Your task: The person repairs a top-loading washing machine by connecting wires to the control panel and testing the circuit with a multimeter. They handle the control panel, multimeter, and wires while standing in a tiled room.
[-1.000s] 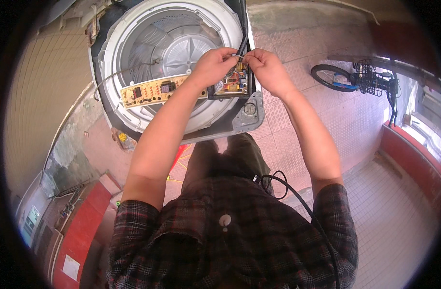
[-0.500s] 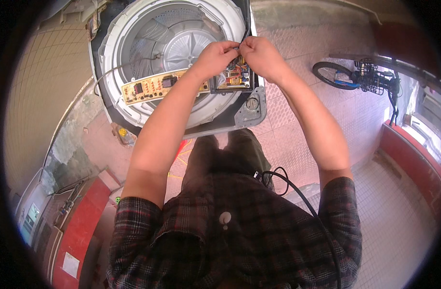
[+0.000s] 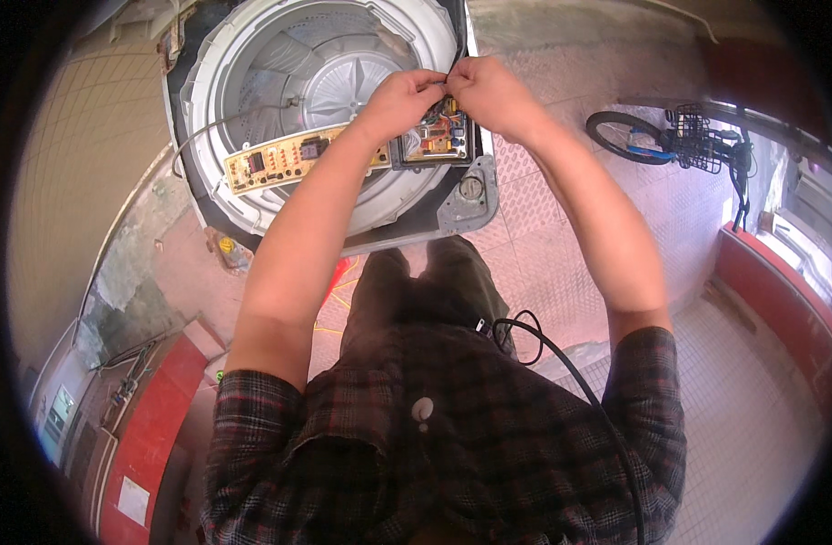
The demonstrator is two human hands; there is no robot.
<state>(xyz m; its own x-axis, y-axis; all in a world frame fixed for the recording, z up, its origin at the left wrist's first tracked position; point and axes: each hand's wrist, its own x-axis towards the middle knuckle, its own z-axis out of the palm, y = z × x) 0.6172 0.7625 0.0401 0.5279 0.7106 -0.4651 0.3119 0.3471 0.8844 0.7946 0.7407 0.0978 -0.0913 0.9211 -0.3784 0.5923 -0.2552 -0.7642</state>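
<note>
My left hand [image 3: 400, 107] and my right hand [image 3: 496, 98] meet above the far right of an opened top-loading washing machine [image 3: 198, 109]. Both are closed, thumbs and fingertips pinching a dark wire [image 3: 458, 53] that runs up along the machine's edge. Their grip partly covers the spot they hold. Just below them lies a black-cased circuit module [image 3: 455, 145] with loose wires and coloured components. A long, pale yellow circuit board [image 3: 275, 167] rests slanted across the tub's near rim, its right part passing behind my left forearm.
A grey hose [image 3: 218, 129] arches over the tub's left side. To the right, a bicycle [image 3: 697, 141] with a basket stands by the wall. A black cable [image 3: 561, 354] hangs at my right side. Red and yellow items [image 3: 340, 280] lie on the floor near my legs.
Both hands stay together on the dark wire, having shifted slightly, with the right hand a little higher. The machine and boards appear slightly further left in view.
</note>
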